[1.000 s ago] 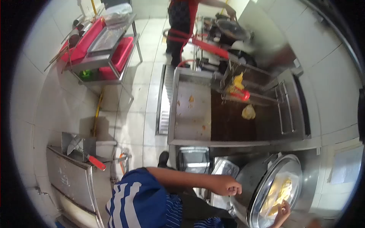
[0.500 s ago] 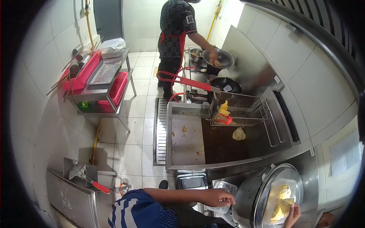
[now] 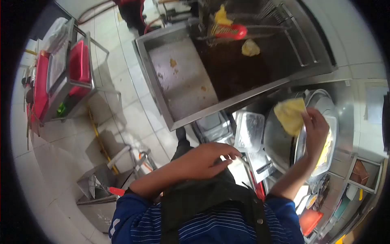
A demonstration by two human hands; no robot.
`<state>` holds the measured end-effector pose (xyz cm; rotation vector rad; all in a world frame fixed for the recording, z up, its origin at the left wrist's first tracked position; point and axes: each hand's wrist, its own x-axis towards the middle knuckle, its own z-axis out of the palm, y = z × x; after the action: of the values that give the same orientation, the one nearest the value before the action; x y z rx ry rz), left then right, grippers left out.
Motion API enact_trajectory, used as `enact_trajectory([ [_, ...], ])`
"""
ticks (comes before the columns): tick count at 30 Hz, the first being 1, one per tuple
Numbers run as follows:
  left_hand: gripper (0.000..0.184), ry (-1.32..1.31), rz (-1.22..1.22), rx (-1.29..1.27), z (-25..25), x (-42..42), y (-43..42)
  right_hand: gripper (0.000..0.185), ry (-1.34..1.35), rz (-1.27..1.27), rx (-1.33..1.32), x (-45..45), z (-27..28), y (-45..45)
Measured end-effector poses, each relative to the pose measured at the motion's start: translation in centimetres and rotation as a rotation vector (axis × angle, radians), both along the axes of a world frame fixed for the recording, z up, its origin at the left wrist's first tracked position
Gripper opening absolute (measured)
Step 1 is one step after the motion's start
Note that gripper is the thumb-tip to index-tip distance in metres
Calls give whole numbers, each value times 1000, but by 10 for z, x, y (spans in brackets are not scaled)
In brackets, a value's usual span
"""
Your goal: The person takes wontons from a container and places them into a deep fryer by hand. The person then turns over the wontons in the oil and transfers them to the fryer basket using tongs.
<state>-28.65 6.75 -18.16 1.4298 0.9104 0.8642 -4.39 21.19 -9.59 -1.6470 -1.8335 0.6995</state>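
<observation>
My right hand [image 3: 316, 127] pinches the edge of a thin, floppy yellow sheet of dough [image 3: 289, 116], lifted above a large round metal pot [image 3: 280, 148]. Beside that hand, a clear plastic tub [image 3: 331, 148] with more yellow pieces rests on a metal lid [image 3: 323, 97]. My left hand [image 3: 215, 157] hovers before my apron with nothing in it, fingers loosely bent and thumb apart. Ahead is a steel fryer [image 3: 239, 103] of dark oil, where a pale yellow piece [image 3: 250, 48] floats. Red-handled tongs [image 3: 230, 31] lie by yellow food [image 3: 222, 16] at the wire basket.
A steel trolley [image 3: 73, 81] with red trays [image 3: 79, 61] stands at the left. Clear plastic containers [image 3: 248, 132] sit below the fryer's near edge. A shelf of utensils [image 3: 339, 207] is at lower right. A co-worker's legs [image 3: 132, 16] show at the top.
My view has tilted down and turned. My right hand has lifted the yellow dough sheet from the plastic tub towards the fryer. My left hand stays empty.
</observation>
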Motion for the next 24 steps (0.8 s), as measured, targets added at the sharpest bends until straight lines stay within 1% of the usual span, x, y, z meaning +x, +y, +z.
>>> enact_trajectory([
  [1, 24, 19, 21, -51, -7, -10, -5, 14, -51, 18, -24, -18, -13, 12],
  [3, 23, 34, 92, -148, -16, -33, -15, 16, -182, 112, 47, -55, -44, 39],
  [4, 22, 31, 158, -166, -17, -42, -19, 17, -154, 165, 8, -68, -64, 55],
  [6, 22, 40, 206, -205, -19, -59, -25, 19, -134, 285, -9, -87, -114, 96],
  [7, 21, 58, 253, -211, -18, -67, -28, 20, -145, 351, 9, -93, -141, 118],
  [9, 22, 34, 291, -205, -16, -81, -30, 19, -294, 358, 71, -111, -176, 145],
  [10, 22, 41, 323, -173, -15, -86, -30, 19, -295, 370, 73, -114, -194, 155],
  [12, 23, 75, 362, -125, -10, -94, -28, 17, -484, 397, 78, -113, -222, 167],
  [13, 23, 77, 364, -125, -8, -95, -27, 17, -482, 399, 78, -116, -221, 161],
  [15, 25, 55, 370, -112, -6, -94, -25, 15, -535, 429, -15, -118, -212, 125],
  [17, 25, 47, 331, -140, -6, -87, -19, 15, -460, 483, -207, -120, -179, 78],
  [19, 26, 37, 273, -164, -6, -76, -13, 19, -220, 671, -263, -95, -165, 37],
  [21, 28, 50, 193, -178, -7, -60, -4, 23, -150, 741, -485, -71, -139, -1],
  [24, 29, 14, 40, -193, 5, -29, 15, 29, -13, 826, -666, -31, -83, -35],
])
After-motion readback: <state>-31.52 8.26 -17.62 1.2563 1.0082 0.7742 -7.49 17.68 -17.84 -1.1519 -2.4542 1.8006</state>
